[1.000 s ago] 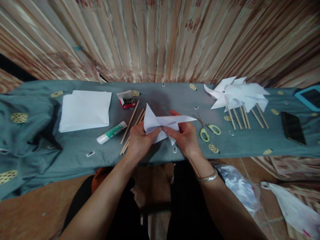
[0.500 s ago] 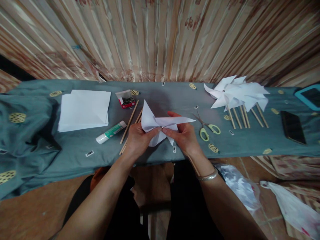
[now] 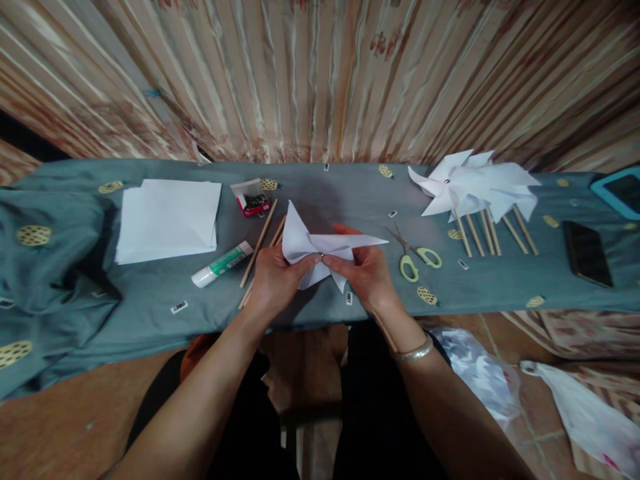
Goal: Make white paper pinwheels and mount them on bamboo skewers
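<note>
A white paper pinwheel (image 3: 297,241) is held above the table between my two hands, its folded blades pointing up, right and down. My left hand (image 3: 277,280) grips its left side, thumb pressed at the centre. From the right, my right hand (image 3: 367,272) pinches it, with that thumb also at the centre and the other fingers behind the paper. A small shiny pin head (image 3: 323,256) shows between the thumb tips. Whatever lies behind the pinwheel is hidden. Just left of my left hand are wooden sticks (image 3: 259,241).
At left lie a stack of white paper (image 3: 169,220), a glue stick (image 3: 223,265) and an open red box of pins (image 3: 253,203). Scissors (image 3: 411,255), finished pinwheels on sticks (image 3: 480,183), a dark phone (image 3: 587,253) and a blue-framed device (image 3: 620,193) are at right. Plastic bags (image 3: 480,370) sit on the floor.
Almost nothing differs. My hands and the pinwheel have shifted very slightly to the left, both thumbs still at the centre.
</note>
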The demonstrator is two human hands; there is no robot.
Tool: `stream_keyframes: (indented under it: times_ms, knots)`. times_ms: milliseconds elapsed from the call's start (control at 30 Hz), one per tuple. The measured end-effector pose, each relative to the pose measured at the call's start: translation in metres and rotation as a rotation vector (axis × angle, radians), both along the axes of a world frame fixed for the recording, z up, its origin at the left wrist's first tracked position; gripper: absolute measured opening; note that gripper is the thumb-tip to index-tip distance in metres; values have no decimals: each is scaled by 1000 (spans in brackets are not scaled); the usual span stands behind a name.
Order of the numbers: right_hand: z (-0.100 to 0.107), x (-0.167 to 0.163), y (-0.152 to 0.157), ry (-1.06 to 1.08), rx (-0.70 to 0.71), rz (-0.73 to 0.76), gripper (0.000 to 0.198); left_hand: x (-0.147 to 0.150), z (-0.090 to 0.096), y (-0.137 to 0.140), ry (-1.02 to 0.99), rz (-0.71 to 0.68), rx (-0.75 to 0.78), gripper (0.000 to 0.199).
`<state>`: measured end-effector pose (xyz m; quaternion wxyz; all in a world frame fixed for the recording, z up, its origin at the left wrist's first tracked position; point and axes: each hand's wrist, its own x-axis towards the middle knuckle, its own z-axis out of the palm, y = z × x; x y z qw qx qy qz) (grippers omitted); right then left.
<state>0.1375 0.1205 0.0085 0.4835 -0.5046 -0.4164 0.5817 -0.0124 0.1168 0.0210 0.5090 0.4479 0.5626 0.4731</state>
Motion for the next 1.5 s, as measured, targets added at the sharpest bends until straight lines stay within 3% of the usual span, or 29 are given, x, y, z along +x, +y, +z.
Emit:
stream_keyframes:
  times_ms: [1233, 1500]
  knots:
    - [-3, 0, 0, 2, 30, -11, 50, -1, -3, 0, 56, 15, 10, 18]
    - [0, -1, -1, -49, 32, 5, 26, -1, -3, 0, 64, 21, 15, 16]
